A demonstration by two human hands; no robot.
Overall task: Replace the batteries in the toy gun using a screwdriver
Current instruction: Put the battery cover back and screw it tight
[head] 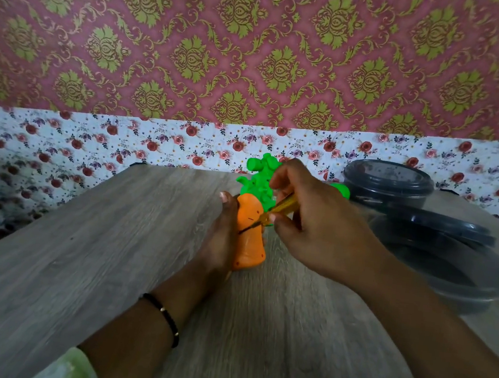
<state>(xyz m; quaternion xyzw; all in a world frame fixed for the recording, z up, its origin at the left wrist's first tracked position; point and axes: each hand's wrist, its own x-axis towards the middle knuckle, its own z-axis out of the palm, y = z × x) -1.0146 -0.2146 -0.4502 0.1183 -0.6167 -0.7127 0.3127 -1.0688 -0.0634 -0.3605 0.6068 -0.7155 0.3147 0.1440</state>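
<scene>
The toy gun has an orange grip and a green upper body and stands upright on the wooden table. My left hand wraps around the left side of the orange grip and steadies it. My right hand pinches a small screwdriver with a yellow handle. Its dark tip rests against the upper part of the orange grip. No batteries are visible.
A dark round container stands at the back right. In front of it lies a dark lid on a larger clear tub. Floral wallpaper rises behind the table. The table's left edge runs diagonally.
</scene>
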